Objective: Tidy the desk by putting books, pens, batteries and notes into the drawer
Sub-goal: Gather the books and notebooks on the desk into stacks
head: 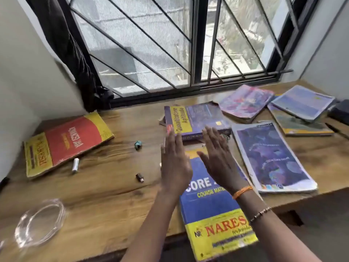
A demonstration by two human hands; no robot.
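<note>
Both hands empty, as far as I can see: left hand (174, 163) and right hand (217, 157) are raised flat, fingers extended and held together, palms facing each other, gripping nothing, above the wooden desk (105, 186). Under them I note the blue-and-yellow course book (213, 220), its near end overhanging the desk edge. Purple spiral booklet (272, 157) lies just right of it. Red-and-yellow book (66, 144) sits well apart at far left. "Quantitative Aptitude" book (196, 120) lies beyond the fingertips; more books (302, 104) at far right. White battery (75, 165) touches the red book's edge; a small dark battery (140, 177) lies nearer the left hand.
</note>
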